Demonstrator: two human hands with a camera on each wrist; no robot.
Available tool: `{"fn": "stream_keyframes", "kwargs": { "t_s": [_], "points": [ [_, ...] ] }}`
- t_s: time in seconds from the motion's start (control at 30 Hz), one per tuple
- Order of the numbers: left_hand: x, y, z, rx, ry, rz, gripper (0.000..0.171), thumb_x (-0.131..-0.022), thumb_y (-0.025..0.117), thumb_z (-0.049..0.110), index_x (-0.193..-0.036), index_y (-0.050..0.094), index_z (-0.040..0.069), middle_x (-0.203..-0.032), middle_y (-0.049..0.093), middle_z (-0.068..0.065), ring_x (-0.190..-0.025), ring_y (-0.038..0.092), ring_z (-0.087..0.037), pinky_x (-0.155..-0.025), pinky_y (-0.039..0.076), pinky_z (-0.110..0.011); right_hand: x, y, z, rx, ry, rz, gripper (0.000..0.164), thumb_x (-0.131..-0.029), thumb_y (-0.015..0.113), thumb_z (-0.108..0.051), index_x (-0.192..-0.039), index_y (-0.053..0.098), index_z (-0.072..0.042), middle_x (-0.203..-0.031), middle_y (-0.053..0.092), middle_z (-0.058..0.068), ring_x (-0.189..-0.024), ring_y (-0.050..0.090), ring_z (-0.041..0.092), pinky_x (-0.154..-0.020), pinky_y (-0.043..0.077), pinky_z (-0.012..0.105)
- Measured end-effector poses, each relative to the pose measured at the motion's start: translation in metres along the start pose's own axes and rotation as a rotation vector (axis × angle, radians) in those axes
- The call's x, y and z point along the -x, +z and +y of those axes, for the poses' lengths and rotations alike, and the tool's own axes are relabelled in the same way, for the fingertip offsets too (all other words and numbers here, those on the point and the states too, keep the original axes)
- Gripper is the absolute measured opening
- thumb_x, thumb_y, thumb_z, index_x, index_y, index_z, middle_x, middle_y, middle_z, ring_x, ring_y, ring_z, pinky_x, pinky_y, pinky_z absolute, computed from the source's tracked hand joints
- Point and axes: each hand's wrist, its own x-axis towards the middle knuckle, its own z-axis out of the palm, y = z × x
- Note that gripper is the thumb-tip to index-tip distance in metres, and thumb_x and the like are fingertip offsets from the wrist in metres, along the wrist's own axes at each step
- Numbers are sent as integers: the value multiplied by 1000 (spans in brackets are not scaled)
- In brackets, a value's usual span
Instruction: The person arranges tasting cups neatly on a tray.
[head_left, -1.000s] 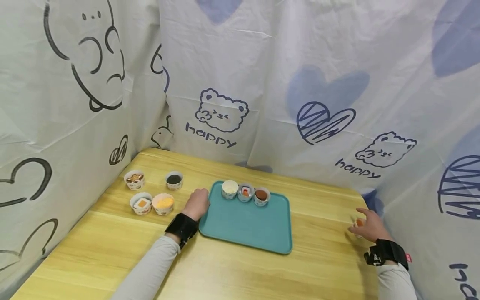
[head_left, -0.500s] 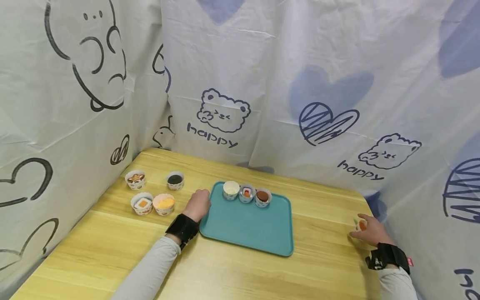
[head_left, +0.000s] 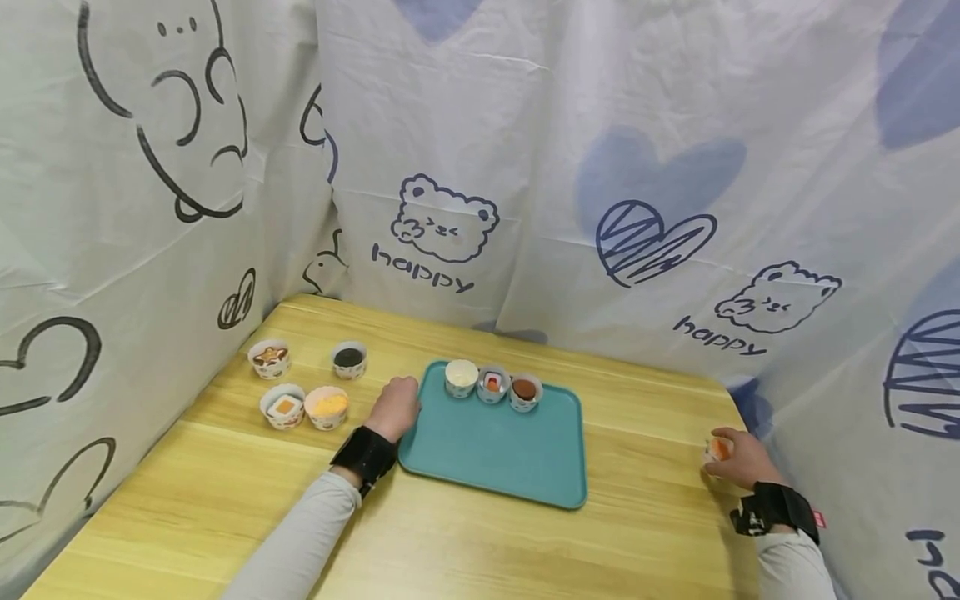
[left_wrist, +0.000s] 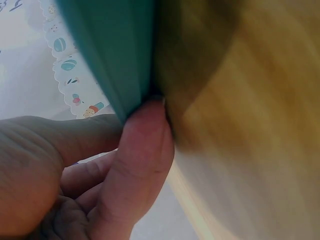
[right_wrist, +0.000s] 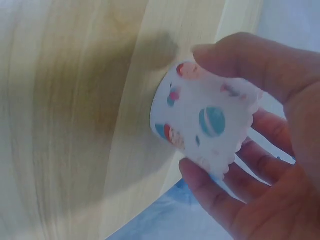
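My left hand [head_left: 393, 408] pinches the left edge of a teal tray [head_left: 487, 458]; in the left wrist view thumb and forefinger meet on the tray's rim [left_wrist: 117, 55]. Three paper baking cups stand in a row along the tray's far side: one with a cream-coloured filling [head_left: 461, 377], one with a white and red piece [head_left: 492, 384], one with a brown round [head_left: 526, 392]. Far to the right, my right hand [head_left: 745, 461] holds another paper cup [right_wrist: 200, 112] between thumb and fingers; its filling looks orange from above. That cup's base is close to the tabletop.
Several more cups stand left of the tray, holding a star shape [head_left: 269, 358], something black [head_left: 348, 359], a white and orange square [head_left: 284, 406] and something yellow [head_left: 327, 407]. Printed cloth [head_left: 540, 167] walls the wooden table [head_left: 450, 550] behind and on both sides.
My right thumb and fingers have closed in around the cup at the right, from loosely spread to holding it. The left hand stays on the tray's edge.
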Motion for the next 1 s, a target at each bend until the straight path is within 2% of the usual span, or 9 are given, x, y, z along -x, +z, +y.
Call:
{"fn": "stream_keyframes", "kwargs": {
  "t_s": [0.17, 0.5, 0.7, 1.0],
  "points": [
    [1, 0, 0, 0, 0, -9, 6, -94, 63, -3, -90, 66, -5, -80, 63, -20, -72, 64, -34, -64, 52, -43, 2, -2, -4, -30, 19, 5, 61, -81, 80, -12, -126, 53, 18, -112, 61, 35, -95, 61, 45, -78, 50, 51],
    [-2, 0, -1, 7, 5, -12, 6, -94, 62, -4, -91, 67, -6, -79, 63, -20, -71, 63, -32, -63, 51, -41, -8, -2, -12, -19, 80, 5, 62, -80, 82, -22, -127, 57, 11, -110, 65, 28, -93, 60, 37, -79, 48, 52],
    [-3, -1, -1, 5, 1, -12, 6, -94, 62, -3, -94, 67, -7, -83, 64, -23, -75, 65, -37, -65, 52, -44, -13, 0, -25, -41, 54, 24, 62, -79, 83, -23, -125, 59, 11, -118, 63, 32, -98, 60, 40, -82, 49, 55],
    [-2, -2, -1, 7, 2, -19, 6, -95, 62, -3, -95, 67, -7, -84, 64, -22, -77, 65, -38, -66, 52, -45, -24, 1, -53, -58, 1, 32, 57, -81, 82, -18, -125, 59, 9, -113, 65, 28, -97, 61, 38, -83, 48, 52]
  ]
}}
